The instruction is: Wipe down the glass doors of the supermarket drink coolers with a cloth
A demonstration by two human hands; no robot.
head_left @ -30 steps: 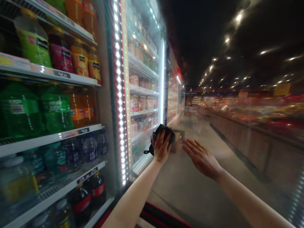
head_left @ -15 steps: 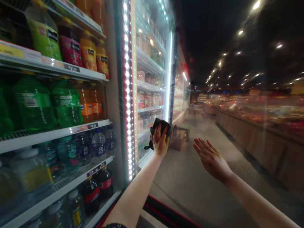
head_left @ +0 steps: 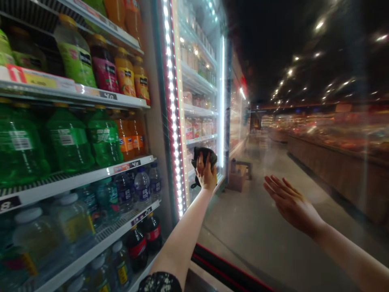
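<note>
My left hand (head_left: 206,175) is stretched out ahead and presses a dark cloth (head_left: 204,156) against what looks like the glass door (head_left: 273,227) of a drinks cooler. Its fingers are curled over the cloth. My right hand (head_left: 291,205) is held out to the right of it, palm flat, fingers straight and together, holding nothing. Whether the right palm touches the glass I cannot tell.
At left the cooler shelves (head_left: 91,174) hold green, orange and dark soda bottles and water bottles. A strip of white lights (head_left: 173,113) runs down the frame. More lit coolers line the aisle beyond. A cardboard box (head_left: 237,180) sits on the floor. Store counters stretch along the right.
My left hand with the cloth has slid slightly up and farther away along the glass. My right hand has drifted to the right, and the view has swung left.
</note>
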